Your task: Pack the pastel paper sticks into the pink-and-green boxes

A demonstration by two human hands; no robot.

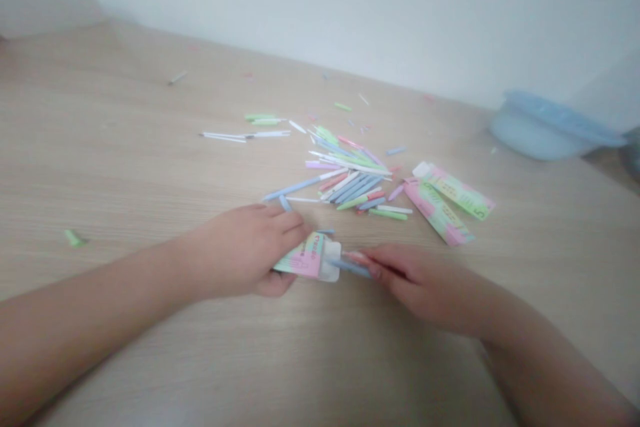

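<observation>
One blue stick (351,268), tip left toward open box (306,257)

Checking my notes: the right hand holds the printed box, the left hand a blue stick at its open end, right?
No, the hands are swapped: the head view shows the left hand holding the printed box and the right hand the blue stick at its open end.

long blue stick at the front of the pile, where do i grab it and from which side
Pinch the long blue stick on its free left half, bringing your fingers in from the near side. That half lies clear on the wooden table, while its right end runs in among the other sticks, so gripping there is less likely to disturb them.
</observation>
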